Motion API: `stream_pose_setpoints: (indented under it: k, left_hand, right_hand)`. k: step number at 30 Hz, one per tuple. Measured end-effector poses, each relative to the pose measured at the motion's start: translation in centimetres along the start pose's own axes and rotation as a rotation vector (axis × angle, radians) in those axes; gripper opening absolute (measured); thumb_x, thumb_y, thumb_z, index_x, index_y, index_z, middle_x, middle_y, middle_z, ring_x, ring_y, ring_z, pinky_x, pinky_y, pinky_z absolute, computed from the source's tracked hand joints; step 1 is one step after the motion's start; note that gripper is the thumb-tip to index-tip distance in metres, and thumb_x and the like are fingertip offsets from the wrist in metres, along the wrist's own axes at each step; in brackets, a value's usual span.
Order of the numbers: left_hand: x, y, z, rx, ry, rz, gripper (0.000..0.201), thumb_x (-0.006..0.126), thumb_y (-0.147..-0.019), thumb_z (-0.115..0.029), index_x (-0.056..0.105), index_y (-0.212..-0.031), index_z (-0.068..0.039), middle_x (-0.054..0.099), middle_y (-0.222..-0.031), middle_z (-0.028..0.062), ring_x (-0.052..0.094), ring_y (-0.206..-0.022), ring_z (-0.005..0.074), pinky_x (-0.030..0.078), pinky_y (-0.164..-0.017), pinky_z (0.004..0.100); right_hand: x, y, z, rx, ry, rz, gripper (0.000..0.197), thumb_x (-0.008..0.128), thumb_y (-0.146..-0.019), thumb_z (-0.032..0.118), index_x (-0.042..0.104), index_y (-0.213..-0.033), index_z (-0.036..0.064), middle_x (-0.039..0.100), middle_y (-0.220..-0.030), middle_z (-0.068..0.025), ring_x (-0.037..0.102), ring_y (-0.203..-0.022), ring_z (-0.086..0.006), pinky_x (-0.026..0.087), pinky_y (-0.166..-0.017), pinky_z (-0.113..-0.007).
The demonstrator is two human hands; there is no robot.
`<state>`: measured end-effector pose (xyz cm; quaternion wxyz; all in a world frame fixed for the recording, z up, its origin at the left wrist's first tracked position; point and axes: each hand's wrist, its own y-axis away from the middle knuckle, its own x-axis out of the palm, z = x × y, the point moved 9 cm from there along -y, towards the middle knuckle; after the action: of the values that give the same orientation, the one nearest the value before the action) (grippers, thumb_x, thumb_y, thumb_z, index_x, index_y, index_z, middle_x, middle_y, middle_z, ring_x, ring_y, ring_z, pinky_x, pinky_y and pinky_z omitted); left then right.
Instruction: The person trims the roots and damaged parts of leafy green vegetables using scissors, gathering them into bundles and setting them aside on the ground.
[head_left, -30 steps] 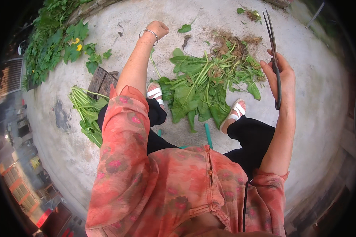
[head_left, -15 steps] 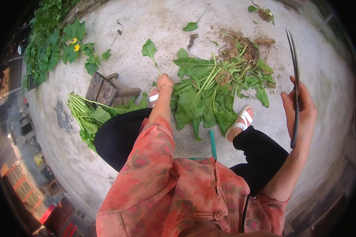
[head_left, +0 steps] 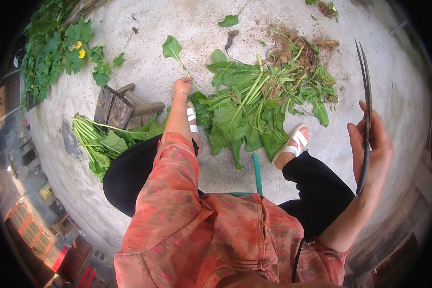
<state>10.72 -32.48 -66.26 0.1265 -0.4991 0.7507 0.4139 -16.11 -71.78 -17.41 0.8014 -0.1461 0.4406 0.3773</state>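
Observation:
My left hand (head_left: 182, 85) is closed round the stalk of a single green leaf (head_left: 172, 48), whose blade points away from me. Just right of it, a spread heap of long-stalked leafy greens (head_left: 247, 105) lies on the concrete between my feet, with browned leaves and roots (head_left: 293, 55) at its far side. Raised at the right, my right hand (head_left: 375, 146) has its fingers round a long dark pair of scissors (head_left: 367, 105), seen edge-on with the slim blades pointing away. A bundle of greens (head_left: 98, 146) lies beside my left knee, stalks to the left.
A small worn wooden stool (head_left: 114, 109) stands by the left bundle. A leafy vine with yellow flowers (head_left: 79, 50) grows at the far left. One loose leaf (head_left: 229, 20) and a small plant clump (head_left: 328, 8) lie farther off. A green bar (head_left: 258, 175) shows between my legs.
My left hand has moved a little left and farther away with the leaf. My right hand and the scissors have shifted slightly right and nearer. The whole view has shifted a little.

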Motion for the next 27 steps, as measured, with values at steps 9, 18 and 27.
stream_pose_setpoints:
  k: [9, 18, 27]
  left_hand:
    - [0.7, 0.0, -3.3, 0.160, -0.598, -0.053, 0.025, 0.064, -0.074, -0.002, 0.068, -0.095, -0.015, 0.063, -0.098, 0.0146, 0.063, -0.091, 0.0318, 0.051, -0.084, 0.0384]
    - [-0.1, 2.0, -5.8, 0.191, -0.660, -0.087, 0.027, 0.076, -0.070, -0.015, 0.067, -0.094, -0.020, 0.054, -0.107, 0.0057, 0.049, -0.109, 0.0260, 0.045, -0.091, 0.0380]
    - [-0.1, 2.5, -8.8, 0.371, -0.781, -0.249, 0.025, 0.072, -0.077, -0.023, 0.062, -0.098, -0.016, 0.061, -0.104, 0.0087, 0.055, -0.105, 0.0283, 0.042, -0.087, 0.0440]
  right_hand:
    - [-0.1, 0.2, 0.5, -0.019, 0.071, 0.018, 0.042, 0.073, -0.080, 0.003, 0.060, -0.120, -0.0006, 0.053, -0.076, -0.0011, 0.050, -0.068, -0.0081, 0.044, -0.060, -0.023]
    - [-0.4, 0.2, 0.4, -0.027, 0.104, 0.003, 0.042, 0.075, -0.078, 0.004, 0.061, -0.117, -0.0008, 0.060, -0.080, -0.0045, 0.054, -0.070, -0.0109, 0.046, -0.062, -0.025]
    - [-0.7, 0.5, 0.6, -0.078, 0.101, -0.014, 0.042, 0.076, -0.077, 0.005, 0.061, -0.117, 0.0007, 0.064, -0.087, -0.0070, 0.056, -0.070, -0.0128, 0.047, -0.062, -0.026]
